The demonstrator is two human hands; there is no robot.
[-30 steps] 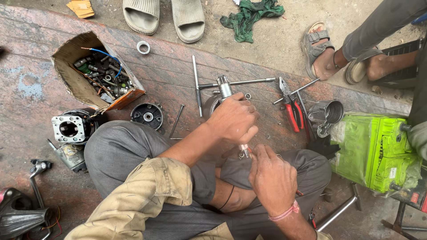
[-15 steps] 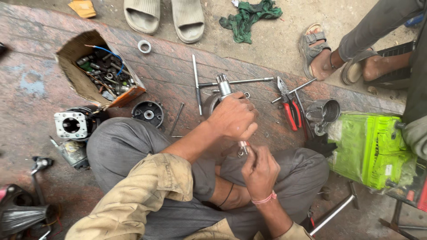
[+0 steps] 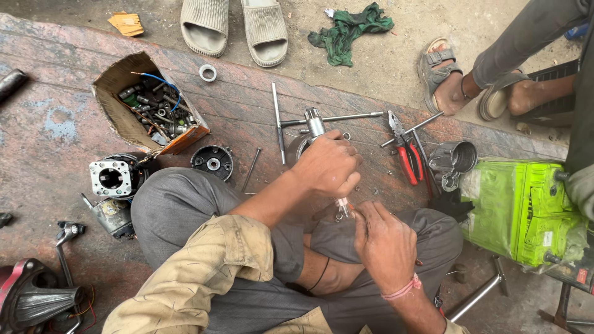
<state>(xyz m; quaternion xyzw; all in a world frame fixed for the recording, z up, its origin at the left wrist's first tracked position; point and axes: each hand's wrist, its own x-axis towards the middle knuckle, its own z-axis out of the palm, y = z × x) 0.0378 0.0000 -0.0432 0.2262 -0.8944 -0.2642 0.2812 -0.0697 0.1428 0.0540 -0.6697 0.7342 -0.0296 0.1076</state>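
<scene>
I sit cross-legged on a reddish stone slab (image 3: 55, 148). My left hand (image 3: 328, 166) is closed around a small tool with a clear handle (image 3: 342, 206) that points down over my lap. My right hand (image 3: 385, 242), with a pink thread at the wrist, is just below it, its fingers pinched on a small metal part (image 3: 340, 216) at the tool's tip. What the part is cannot be made out. A metal T-handle wrench (image 3: 315, 120) lies on the slab just beyond my left hand.
An open cardboard box of bolts and wires (image 3: 148, 111) and motor parts (image 3: 114, 176) lie at left. Red-handled pliers (image 3: 405, 158), a metal cup (image 3: 458, 158) and a green machine (image 3: 526, 210) are at right. Sandals (image 3: 235, 25), a green rag (image 3: 349, 28) and another person's feet (image 3: 470, 86) are beyond.
My right hand has shifted a little under the left hand and closed in on the tool's tip. The left hand has stayed in about the same place.
</scene>
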